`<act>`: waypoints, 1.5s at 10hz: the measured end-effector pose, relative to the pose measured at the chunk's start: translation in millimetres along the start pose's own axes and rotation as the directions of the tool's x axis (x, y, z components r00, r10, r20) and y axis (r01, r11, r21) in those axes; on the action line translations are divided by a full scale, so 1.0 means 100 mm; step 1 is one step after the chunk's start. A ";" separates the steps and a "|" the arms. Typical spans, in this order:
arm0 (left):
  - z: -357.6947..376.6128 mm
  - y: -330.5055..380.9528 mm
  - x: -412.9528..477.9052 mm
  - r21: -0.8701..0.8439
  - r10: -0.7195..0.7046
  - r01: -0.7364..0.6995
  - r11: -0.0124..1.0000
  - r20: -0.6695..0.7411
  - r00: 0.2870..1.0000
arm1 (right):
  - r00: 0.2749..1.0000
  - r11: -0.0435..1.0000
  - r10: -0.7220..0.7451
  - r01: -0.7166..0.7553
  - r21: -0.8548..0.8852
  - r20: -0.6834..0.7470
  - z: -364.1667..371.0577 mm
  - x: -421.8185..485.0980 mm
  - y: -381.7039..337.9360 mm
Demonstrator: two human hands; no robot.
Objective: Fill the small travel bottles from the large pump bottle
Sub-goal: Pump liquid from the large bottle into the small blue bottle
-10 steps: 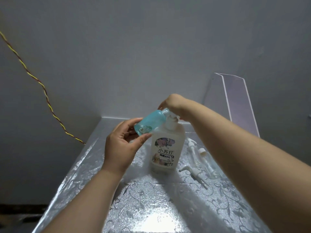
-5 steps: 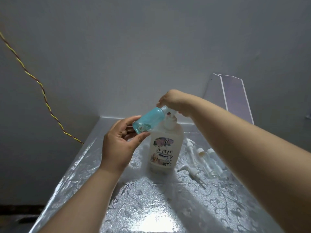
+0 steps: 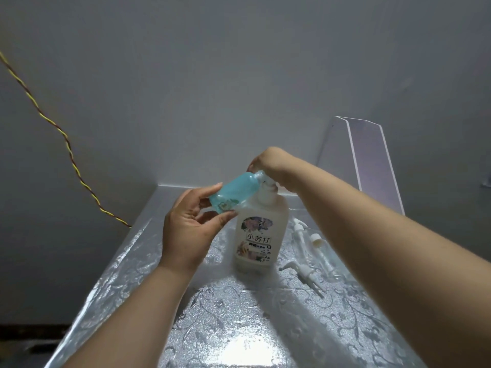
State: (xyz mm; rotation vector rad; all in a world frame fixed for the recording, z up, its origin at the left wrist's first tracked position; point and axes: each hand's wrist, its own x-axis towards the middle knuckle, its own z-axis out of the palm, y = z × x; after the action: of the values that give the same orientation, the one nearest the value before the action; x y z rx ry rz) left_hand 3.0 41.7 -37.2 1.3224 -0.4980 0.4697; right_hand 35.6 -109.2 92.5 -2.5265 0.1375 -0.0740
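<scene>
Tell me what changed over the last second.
The right hand on the pump head rose slightly, and the pump head came up with it. Nothing was taken hold of or let go. As before, the left hand holds the blue travel bottle tilted, mouth at the nozzle. The large pump bottle and the loose pump tops beside it have not moved.

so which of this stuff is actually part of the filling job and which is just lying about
In the job: small blue translucent travel bottle, held tilted by the left hand; large frosted white pump bottle, right hand on its pump head; clear small bottles and loose white pump tops, lying beside it.
Just lying about: twisted yellow-and-red cord; clear acrylic stand.
</scene>
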 end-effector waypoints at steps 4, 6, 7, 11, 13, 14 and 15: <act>0.00 0.02 0.01 -0.024 0.011 -0.011 1.000 0.016 1.000 | 0.997 0.995 -0.077 0.079 -0.054 0.025 -0.11 -0.02 -0.06; 0.01 0.00 0.02 -0.050 0.016 -0.015 0.999 0.003 1.000 | 0.997 0.999 -0.026 0.030 -0.044 0.078 -0.06 0.03 -0.04; 0.00 -0.02 0.03 -0.061 0.011 -0.011 0.998 0.001 1.000 | 0.996 0.999 -0.027 0.028 -0.015 0.085 -0.02 0.05 0.00; 0.02 0.05 0.00 -0.069 0.006 -0.006 0.998 0.005 1.000 | 0.993 0.991 -0.103 0.107 -0.081 0.061 -0.15 -0.09 -0.06; 0.01 0.05 0.00 -0.059 0.008 -0.008 0.998 0.003 1.000 | 0.997 1.000 -0.024 0.022 0.018 0.075 -0.04 0.00 -0.03; 0.00 0.03 -0.01 -0.051 -0.004 0.004 0.999 0.001 1.000 | 0.996 1.000 -0.013 0.012 0.015 0.084 -0.01 0.01 -0.02; 0.00 0.03 -0.01 -0.055 -0.013 0.013 0.998 -0.005 1.000 | 0.996 1.000 0.008 -0.009 0.013 0.088 0.02 0.02 0.00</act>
State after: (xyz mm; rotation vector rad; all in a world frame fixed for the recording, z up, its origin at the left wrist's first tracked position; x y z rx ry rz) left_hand 0.4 42.3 -34.9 1.2701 -0.4940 0.4459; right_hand 37.8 -108.6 91.1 -2.5107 0.1123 0.0395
